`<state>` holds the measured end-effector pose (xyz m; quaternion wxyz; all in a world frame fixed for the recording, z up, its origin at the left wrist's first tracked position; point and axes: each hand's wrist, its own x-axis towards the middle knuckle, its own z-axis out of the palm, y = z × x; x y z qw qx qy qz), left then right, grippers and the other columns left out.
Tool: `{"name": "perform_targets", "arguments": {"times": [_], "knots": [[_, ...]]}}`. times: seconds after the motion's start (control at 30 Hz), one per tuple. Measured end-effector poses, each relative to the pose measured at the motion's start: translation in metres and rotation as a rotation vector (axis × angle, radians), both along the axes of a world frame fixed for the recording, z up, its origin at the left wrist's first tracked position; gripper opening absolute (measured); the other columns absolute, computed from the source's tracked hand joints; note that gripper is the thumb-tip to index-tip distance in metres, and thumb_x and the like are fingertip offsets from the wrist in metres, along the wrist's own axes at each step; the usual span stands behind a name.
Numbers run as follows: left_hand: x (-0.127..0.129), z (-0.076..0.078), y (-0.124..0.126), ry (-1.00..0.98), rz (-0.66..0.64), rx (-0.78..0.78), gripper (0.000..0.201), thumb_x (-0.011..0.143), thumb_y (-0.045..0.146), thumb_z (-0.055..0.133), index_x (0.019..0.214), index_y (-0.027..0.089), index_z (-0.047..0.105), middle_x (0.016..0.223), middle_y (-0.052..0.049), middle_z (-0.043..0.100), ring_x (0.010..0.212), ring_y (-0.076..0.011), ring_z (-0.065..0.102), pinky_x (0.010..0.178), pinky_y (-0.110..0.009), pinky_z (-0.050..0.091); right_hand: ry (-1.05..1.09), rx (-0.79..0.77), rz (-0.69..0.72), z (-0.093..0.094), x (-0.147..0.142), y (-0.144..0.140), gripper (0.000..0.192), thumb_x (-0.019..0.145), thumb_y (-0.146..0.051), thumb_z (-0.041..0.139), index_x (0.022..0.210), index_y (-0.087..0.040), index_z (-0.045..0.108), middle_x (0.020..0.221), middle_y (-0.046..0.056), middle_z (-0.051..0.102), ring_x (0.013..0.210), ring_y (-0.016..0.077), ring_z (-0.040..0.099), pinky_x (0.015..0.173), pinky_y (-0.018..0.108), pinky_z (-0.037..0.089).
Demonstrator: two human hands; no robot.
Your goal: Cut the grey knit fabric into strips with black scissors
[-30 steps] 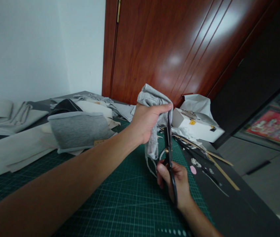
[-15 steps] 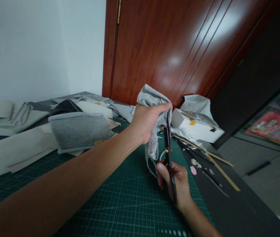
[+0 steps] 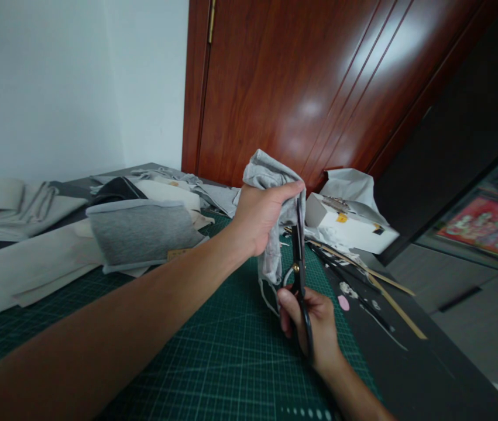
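Above the cutting mat: I saw both hands raised, working one piece of cloth.
Cutting mat (image 3: 213, 362): green and gridded, it covered the table under my arms.
Folded fabric (image 3: 141, 231): a grey stack lay at the mat's left edge, well apart from the hands.
White box (image 3: 349, 228): it sat beyond the mat, to the right.
Grey cloth (image 3: 270, 175): bunched and held up in the air, its tail hung down beside the blades.
Left hand (image 3: 260, 219): I had it fisted tight around the cloth.
Right hand (image 3: 312, 324): I had it closed on the handles.
Scissors (image 3: 299, 257): black, upright, the blades against the cloth's right edge.
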<state>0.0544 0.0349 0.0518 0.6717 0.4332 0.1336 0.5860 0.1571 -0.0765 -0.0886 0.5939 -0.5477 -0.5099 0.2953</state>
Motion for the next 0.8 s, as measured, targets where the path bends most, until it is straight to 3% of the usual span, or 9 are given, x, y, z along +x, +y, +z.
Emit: {"name": "perform_targets", "arguments": {"times": [0.27, 0.6, 0.8], "knots": [[-0.004, 0.003, 0.002, 0.028, 0.061, 0.089, 0.023, 0.059, 0.023, 0.083, 0.069, 0.020, 0.062, 0.072, -0.002, 0.069, 0.072, -0.0208, 0.068, 0.069, -0.035, 0.054, 0.008, -0.010, -0.009, -0.001, 0.000, -0.001, 0.041, 0.083, -0.052, 0.078, 0.063, -0.018, 0.064, 0.040, -0.004, 0.056, 0.031, 0.0094, 0.044, 0.031, 0.019, 0.031], [-0.025, 0.024, 0.005, -0.006, -0.196, 0.004, 0.013, 0.058, 0.012, 0.073, 0.065, 0.016, 0.063, 0.066, -0.004, 0.066, 0.062, -0.0211, 0.064, 0.069, -0.041, 0.055, -0.003, -0.002, -0.014, 0.005, -0.002, -0.002, 0.045, 0.081, -0.054, 0.077, 0.059, -0.019, 0.060, 0.039, -0.003, 0.054, 0.030, 0.0090, 0.044, 0.031, 0.018, 0.032], [-0.031, 0.027, 0.008, 0.024, -0.180, 0.025, 0.018, 0.053, 0.002, 0.068, 0.064, 0.015, 0.063, 0.065, -0.004, 0.065, 0.060, -0.0196, 0.062, 0.067, -0.041, 0.055, 0.005, 0.000, 0.005, 0.002, -0.001, -0.001, 0.043, 0.081, -0.055, 0.078, 0.063, -0.018, 0.064, 0.040, -0.004, 0.054, 0.031, 0.0093, 0.044, 0.031, 0.018, 0.033]]}}
